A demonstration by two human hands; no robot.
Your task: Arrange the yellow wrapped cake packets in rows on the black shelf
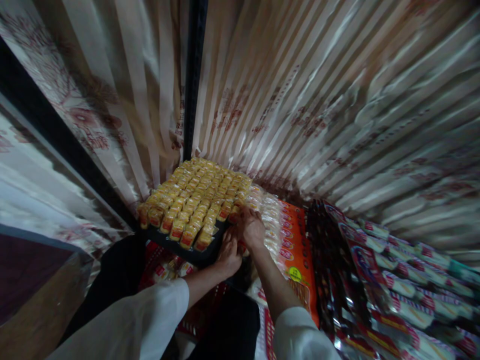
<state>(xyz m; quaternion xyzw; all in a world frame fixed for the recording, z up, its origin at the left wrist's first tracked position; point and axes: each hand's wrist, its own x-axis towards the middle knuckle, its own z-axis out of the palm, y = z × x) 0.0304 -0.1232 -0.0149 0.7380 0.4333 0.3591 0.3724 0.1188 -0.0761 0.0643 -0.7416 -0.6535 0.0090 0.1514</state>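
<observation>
A dark tray (180, 244) bears rows of small yellow-wrapped packets (195, 195) with red labels, standing close together. The rows stop short at its front right corner, where bare dark tray shows. My right hand (253, 229) is at the tray's right side, its fingers bent around a yellow packet (234, 215) at the row's end. Just below it, my left hand (228, 256) lies over the front right corner with fingers curled together. What the left fingers hold, if anything, is hidden. A bit of red shows between the two hands.
Clear-wrapped pale packets (270, 220) and an orange printed bag (300, 250) lie right of the tray. Beyond are dark glossy packages (330, 270) and rows of white-and-red packs (416, 285). A red basket (150, 262) sits below. Printed curtains (300, 100) and a dark post (194, 75) stand behind.
</observation>
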